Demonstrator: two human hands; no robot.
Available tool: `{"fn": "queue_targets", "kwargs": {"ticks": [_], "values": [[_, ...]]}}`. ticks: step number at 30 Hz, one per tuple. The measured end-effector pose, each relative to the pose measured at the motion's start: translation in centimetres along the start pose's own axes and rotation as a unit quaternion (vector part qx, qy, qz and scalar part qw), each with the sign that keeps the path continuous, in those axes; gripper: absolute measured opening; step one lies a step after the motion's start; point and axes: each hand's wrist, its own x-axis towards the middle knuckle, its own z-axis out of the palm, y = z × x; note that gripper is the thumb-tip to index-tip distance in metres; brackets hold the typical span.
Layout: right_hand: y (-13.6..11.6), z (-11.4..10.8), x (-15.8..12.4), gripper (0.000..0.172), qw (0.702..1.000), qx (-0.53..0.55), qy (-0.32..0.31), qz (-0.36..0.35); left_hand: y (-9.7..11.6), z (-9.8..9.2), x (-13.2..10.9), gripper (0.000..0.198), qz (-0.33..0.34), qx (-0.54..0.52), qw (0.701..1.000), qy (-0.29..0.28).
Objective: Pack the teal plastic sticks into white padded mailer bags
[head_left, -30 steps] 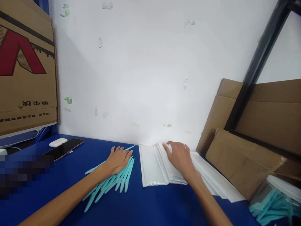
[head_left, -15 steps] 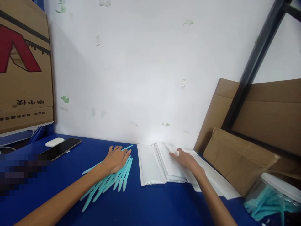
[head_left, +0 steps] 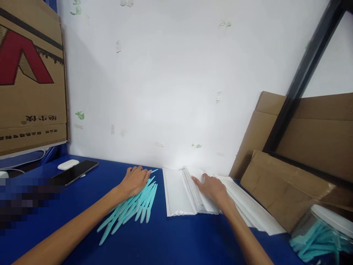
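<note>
On the blue tabletop, my left hand [head_left: 135, 181] lies over the far end of a fanned pile of thin teal knife-shaped plastic sticks [head_left: 138, 203]. Its fingers are slightly bent and apart, and they hide the tips of several sticks. To the right, my right hand [head_left: 211, 188] rests on a stack of white padded envelopes [head_left: 194, 195], thumb and forefinger spread apart. One envelope [head_left: 178, 193] sticks out on the stack's left side. More white envelopes [head_left: 248, 206] lie fanned out under and beyond my right wrist.
A black phone [head_left: 79, 171] and a white case [head_left: 68, 164] lie at the back left. A clear jar [head_left: 321, 235] of teal sticks stands at the right front, near leaning cardboard [head_left: 284, 187]. A printed carton [head_left: 41, 103] stands left; a white wall [head_left: 165, 84] closes the back.
My left hand has drawn its fingers in a little over the pile, and the sticks lie closer together. My right hand has shifted slightly left on the envelopes. The view has turned slightly.
</note>
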Motion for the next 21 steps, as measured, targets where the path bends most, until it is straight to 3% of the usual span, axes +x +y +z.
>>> {"fn": "queue_targets", "kwargs": {"ticks": [4, 8, 15, 21], "values": [[-0.3, 1.0, 0.0, 0.073, 1.000, -0.008, 0.007, 0.002, -1.3, 0.5, 1.3, 0.039, -0.015, 0.008, 1.000, 0.006], [-0.5, 0.5, -0.3, 0.068, 0.999, -0.008, 0.048, 0.002, -1.9, 1.1, 2.4, 0.026, -0.041, -0.004, 0.999, -0.009], [1.0, -1.4, 0.5, 0.064, 0.992, 0.004, 0.125, 0.008, -1.5, 1.6, 3.3, 0.028, -0.091, -0.014, 0.995, -0.023], [2.3, -1.5, 1.2, 0.058, 0.987, 0.002, 0.157, 0.021, -1.7, 1.9, 3.5, 0.031, -0.110, -0.082, 0.990, -0.026]]}}
